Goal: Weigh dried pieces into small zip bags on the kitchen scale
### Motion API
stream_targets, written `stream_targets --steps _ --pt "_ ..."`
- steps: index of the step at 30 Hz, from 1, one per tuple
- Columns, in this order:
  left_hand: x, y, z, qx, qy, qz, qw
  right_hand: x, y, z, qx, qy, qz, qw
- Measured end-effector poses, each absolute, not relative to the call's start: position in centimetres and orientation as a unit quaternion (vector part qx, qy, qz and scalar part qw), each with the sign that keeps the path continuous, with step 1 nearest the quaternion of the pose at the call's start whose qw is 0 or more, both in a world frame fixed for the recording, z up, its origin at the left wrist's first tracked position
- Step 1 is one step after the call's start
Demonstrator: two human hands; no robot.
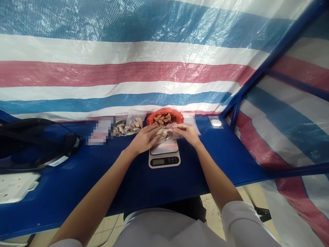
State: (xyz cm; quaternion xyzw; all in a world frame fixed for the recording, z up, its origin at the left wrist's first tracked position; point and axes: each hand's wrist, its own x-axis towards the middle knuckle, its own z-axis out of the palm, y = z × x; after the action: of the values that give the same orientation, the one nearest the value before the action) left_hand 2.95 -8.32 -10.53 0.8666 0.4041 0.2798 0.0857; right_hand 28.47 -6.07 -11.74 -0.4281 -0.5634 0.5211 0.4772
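A clear plastic bag (166,134) with several pale brown pieces inside is held above a white kitchen scale (164,149). My left hand (145,139) is closed on the bag's left side, thumb toward me. At the bag's right edge, my right hand (188,133) pinches the plastic. Just behind the bag stands a red plastic bag (151,116), its mouth spread wide, full of brown wedge-shaped pieces (164,118). Whether the held bag touches the scale's plate I cannot tell. The scale's display looks dark.
Filled clear bags (133,125) lie left of the red bag, beside a blurred-out item (100,131). A white round object (216,122) in a small bag sits right. Far left are a black bag (38,144) and a white power strip (17,186) on the blue table (123,192).
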Motion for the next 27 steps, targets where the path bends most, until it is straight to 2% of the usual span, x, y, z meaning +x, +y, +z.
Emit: stream_targets --steps 5,12,15,19,27 --pt "3.3 -8.1 -9.5 0.837 0.445 0.272 0.165 28.4 -5.8 -11.3 -0.414 -0.610 0.469 0.486" --pt "3.9 -6.6 -5.2 0.822 0.450 0.184 0.296 27.8 -5.5 -8.4 -0.407 -0.653 0.422 0.480" --pt "4.0 -6.1 -4.7 0.815 0.455 0.166 0.316 27.4 -5.2 -7.4 -0.398 -0.658 0.408 0.492" --pt "4.1 -5.9 -5.6 0.812 0.427 0.204 0.342 27.2 -4.9 -6.7 -0.386 -0.661 0.401 0.503" --pt "4.3 -6.4 -5.0 0.794 0.415 0.192 0.402 27.7 -5.0 -6.6 -0.375 -0.662 0.434 0.482"
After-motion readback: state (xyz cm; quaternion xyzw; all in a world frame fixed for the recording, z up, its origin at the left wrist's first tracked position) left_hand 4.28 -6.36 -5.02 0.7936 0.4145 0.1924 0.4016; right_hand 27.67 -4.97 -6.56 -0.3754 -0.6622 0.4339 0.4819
